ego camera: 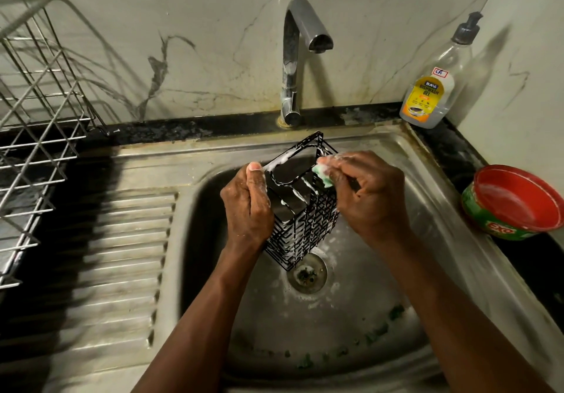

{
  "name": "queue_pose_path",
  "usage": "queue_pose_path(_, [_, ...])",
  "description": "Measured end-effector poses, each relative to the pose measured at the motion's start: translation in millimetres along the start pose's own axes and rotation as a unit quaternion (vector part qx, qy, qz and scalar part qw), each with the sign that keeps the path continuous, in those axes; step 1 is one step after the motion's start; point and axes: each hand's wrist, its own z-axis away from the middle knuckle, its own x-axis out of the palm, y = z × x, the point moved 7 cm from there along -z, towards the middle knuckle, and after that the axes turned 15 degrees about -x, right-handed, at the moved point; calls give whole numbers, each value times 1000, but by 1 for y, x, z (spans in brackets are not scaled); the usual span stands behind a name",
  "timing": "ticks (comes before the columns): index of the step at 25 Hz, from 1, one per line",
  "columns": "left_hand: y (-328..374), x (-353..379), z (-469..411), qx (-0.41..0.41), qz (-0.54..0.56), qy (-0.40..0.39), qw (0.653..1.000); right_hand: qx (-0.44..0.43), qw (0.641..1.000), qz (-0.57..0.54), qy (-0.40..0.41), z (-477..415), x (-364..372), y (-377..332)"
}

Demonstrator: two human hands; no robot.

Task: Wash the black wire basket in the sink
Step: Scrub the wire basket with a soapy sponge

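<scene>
Left hand (247, 206) grips the soapy basket (300, 206) by its side, holding it tilted over the sink (381, 286) drain (306, 273). Right hand (370, 197) pinches a green sponge (323, 174) against the basket's top rim. Tap (300, 57) is off.

A veined marble-look wall (213, 41) backs a worn black counter (183, 131). On it stand a chrome faucet (291, 57), a steel wire dish rack (45, 99), a dishwash gel bottle (427, 96) and a red tub (488, 221).
</scene>
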Motion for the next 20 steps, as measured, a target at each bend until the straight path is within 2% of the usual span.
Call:
queue_pose_path(5, [-4, 3, -2, -3, 31, -29, 999, -90, 991, -78, -63, -10, 38, -66])
queue_pose_path(8, [1, 8, 2, 13, 33, -42, 998, -57, 996, -51, -35, -22, 42, -60])
queue_pose_path(11, [-2, 9, -2, 13, 32, -48, 998, -19, 997, -47, -58, -31, 53, -50])
queue_pose_path(15, [-5, 5, -5, 12, -17, -23, 1000, -58, 992, -79, -79, -5, 34, -46])
queue_pose_path(17, [-2, 7, -2, -6, 5, -28, 1000, -33, 997, -44, -58, 3, 16, -31])
queue_pose_path(20, [-1, 9, 1, -12, 18, -38, 999, 60, 997, 46, 12, -4, -5, 21])
